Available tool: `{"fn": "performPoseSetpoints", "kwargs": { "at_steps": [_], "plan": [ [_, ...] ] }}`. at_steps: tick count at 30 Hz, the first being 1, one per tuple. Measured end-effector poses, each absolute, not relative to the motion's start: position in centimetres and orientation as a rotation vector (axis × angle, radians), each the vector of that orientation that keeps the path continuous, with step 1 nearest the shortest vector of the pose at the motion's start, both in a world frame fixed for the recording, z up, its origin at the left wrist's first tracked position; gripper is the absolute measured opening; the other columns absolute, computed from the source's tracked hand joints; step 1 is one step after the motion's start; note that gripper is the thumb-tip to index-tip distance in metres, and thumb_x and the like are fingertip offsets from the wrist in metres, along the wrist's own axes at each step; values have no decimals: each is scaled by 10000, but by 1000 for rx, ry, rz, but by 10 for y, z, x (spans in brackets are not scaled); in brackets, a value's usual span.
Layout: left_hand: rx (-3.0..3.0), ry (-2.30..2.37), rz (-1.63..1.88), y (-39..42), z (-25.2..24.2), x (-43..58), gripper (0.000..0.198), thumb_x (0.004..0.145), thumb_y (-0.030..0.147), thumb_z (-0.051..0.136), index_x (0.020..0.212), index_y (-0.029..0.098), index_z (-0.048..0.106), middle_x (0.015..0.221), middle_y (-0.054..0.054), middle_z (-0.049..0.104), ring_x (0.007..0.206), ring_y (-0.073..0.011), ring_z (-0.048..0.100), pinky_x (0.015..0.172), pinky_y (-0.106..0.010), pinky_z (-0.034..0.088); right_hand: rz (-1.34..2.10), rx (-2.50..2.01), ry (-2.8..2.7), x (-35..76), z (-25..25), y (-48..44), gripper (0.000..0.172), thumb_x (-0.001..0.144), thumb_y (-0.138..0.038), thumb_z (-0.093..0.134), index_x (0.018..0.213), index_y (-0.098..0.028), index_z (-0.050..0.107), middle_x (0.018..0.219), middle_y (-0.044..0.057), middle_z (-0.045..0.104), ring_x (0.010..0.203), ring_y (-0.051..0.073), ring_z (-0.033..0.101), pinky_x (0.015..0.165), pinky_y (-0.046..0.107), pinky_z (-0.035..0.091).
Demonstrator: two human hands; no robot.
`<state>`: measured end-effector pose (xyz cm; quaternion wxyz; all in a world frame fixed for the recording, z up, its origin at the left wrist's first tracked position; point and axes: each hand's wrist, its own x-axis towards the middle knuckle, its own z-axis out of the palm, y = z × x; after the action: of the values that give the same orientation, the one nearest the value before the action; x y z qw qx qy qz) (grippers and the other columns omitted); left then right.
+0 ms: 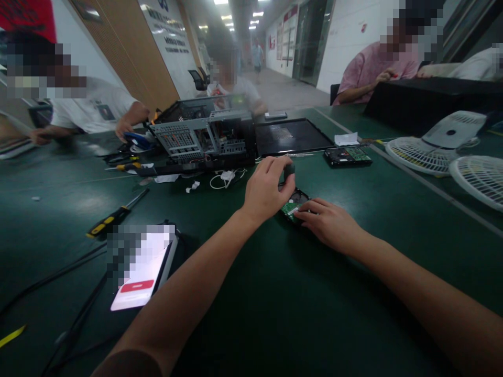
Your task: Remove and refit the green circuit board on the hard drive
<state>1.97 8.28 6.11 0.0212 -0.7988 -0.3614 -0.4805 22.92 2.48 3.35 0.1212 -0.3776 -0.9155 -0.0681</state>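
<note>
Seemingly midway at frame centre, with board still on drive, pinching knob in left hand fingers, touching with right hand fingers, unclear if clamped.

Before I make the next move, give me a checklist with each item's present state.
1. Right hand on the green circuit board: ok, fingers rest on it.
2. Left hand gripping the dark object: ok, pinched between thumb and fingers.
3. Dark object's lower end seated: cannot tell, hidden from view.
4. Yellow-and-black screwdriver clear of both hands: ok, lies apart, off to the left.
5. Phone clear of the left forearm: cannot tell, contact unclear.
</note>
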Motion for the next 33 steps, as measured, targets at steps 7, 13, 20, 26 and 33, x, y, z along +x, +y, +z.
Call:
{"fn": "performPoseSetpoints", "kwargs": {
  "at_steps": [7,13,20,26,33],
  "plan": [
    [-2465,-1123,-1496,82,61,19,239,928,173,606,1163,204,579,1102,-74,631,1044,-218,606,896,-357,533,-75,-1143,-2684,231,37,23,484,839,-45,543,1283,-174,686,1226,125,687,1088,281,625,974,484,496],
    [-2436,-1141,-1501,84,63,18,204,940,319,689,1081,214,586,1051,-62,646,992,-218,614,879,-364,532,-36,-1182,-2630,230,32,24,504,822,-23,501,1273,-147,690,1207,141,698,1128,302,620,994,504,485],
    [-2455,-1158,-1503,85,64,17,176,945,276,681,1085,211,597,1058,-55,648,1000,-212,622,868,-356,535,73,-1169,-2525,234,30,31,531,771,34,461,1194,-168,712,1203,110,732,1118,280,655,985,481,502],
    [-2471,-1141,-1498,83,64,17,187,943,198,620,1128,208,599,1089,-66,664,1020,-218,627,869,-350,543,116,-1180,-2444,236,30,32,508,767,24,455,1165,-162,711,1164,108,748,1090,264,678,976,454,511],
    [-2479,-1159,-1496,84,63,17,202,961,199,590,1159,226,619,1124,-69,631,975,-204,629,818,-331,555,278,-1236,-2335,247,25,36,669,831,9,429,1460,-215,469,1189,50,762,1099,237,694,956,427,525]
  ]
}}
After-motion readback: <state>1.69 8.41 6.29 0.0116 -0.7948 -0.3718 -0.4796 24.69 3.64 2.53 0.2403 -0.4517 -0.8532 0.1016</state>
